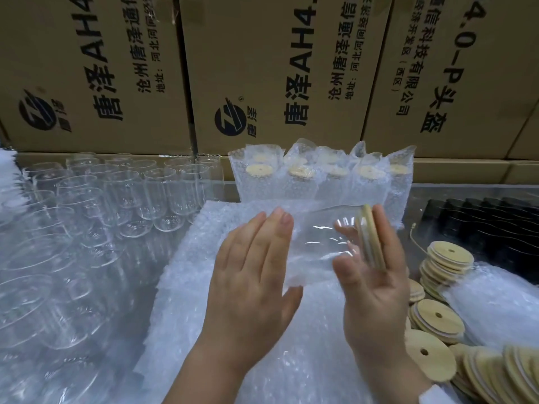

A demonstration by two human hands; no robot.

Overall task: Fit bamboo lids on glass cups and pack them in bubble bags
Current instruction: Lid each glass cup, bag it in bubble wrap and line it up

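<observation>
We see one glass cup point(318, 243) held on its side between two hands, lifted over a stack of bubble bags point(186, 301); it is clear and straight-walled, with bright glints along its belly, and a bamboo lid point(370, 240) sits on its right end, pale wood seen edge-on with a lighter ring beside it. The left hand point(250, 275) lies flat against the cup's base end, its fingers point(280, 228) straight and pressed together, thumb out to the side; the right hand point(376, 290) presses palm-in against the lid, fingers point(385, 228) straight and close together, thumb stretched across the front of the glass; neither hand curls round the cup.

Around it we find tight borders. To the left, rows of empty glass cups point(116, 193) stand upright, reaching the stack's ragged left edge; just behind the hands a row of packed cups point(320, 176) stands in bubble bags, lids showing through the film; to the right, loose lids point(437, 316) lie heaped and fanned, touching the stack's side, with a dark ribbed tray point(481, 223) behind them; printed cardboard boxes point(262, 68) wall off the back. The broadest stretch of surface is the bubble stack itself, running from under the cup towards us.
</observation>
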